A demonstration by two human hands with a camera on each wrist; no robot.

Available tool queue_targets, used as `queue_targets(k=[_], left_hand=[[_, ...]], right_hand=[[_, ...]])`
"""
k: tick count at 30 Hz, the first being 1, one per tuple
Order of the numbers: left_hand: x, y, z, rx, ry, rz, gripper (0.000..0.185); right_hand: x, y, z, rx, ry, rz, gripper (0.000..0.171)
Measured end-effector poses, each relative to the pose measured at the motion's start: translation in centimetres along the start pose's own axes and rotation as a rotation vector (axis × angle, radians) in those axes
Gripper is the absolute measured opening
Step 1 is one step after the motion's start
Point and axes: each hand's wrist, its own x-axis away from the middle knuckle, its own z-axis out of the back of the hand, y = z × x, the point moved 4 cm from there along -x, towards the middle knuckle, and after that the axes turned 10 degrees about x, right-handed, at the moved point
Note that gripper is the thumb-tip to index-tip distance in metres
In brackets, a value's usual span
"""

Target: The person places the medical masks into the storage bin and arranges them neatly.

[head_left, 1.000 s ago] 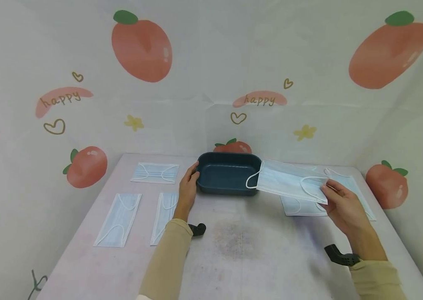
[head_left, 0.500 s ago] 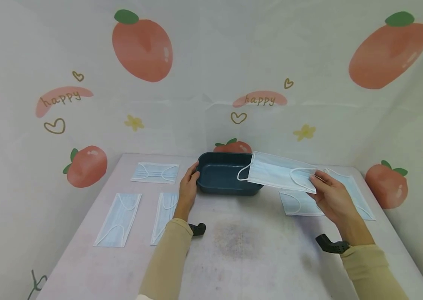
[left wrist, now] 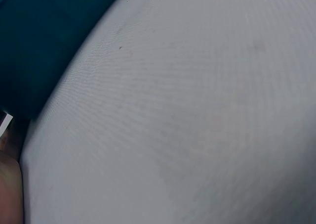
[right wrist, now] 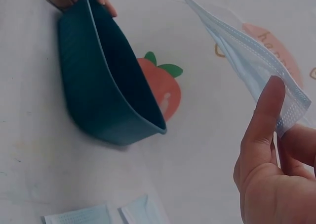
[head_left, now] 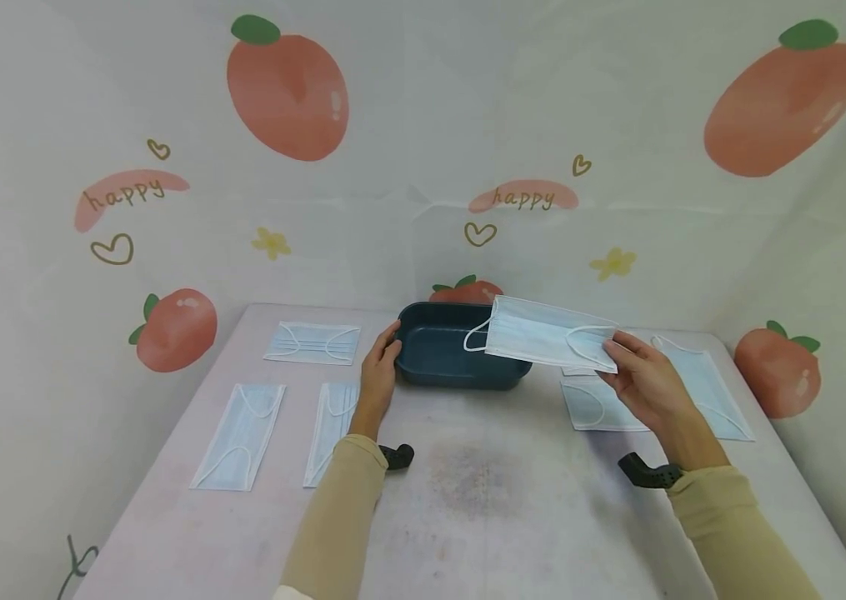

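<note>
A: Where's the mask (head_left: 548, 343)?

B: In the air over the right end of the dark tub (head_left: 460, 357), pinched at one short edge by the right hand (head_left: 643, 385). The left hand (head_left: 377, 372) grips the tub's left end.

A: So which step is this?

B: I'd say carrying it to the tub. Next it needs lowering flat inside, then letting go. More masks (head_left: 238, 435) lie on the table (head_left: 468, 517).
</note>
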Motion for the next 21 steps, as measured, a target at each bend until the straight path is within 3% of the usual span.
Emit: queue_targets(k=[9, 21], left_hand=[[0.1, 0.1, 0.0, 0.009, -0.008, -0.002, 0.041], [0.0, 0.1, -0.1, -0.006, -0.006, -0.008, 0.041]], right_hand=[[-1.5, -0.4, -1.0, 0.014, 0.031, -0.076, 0.086], [-3.9, -0.5, -2.7, 0.116, 0.035, -0.067, 0.079]])
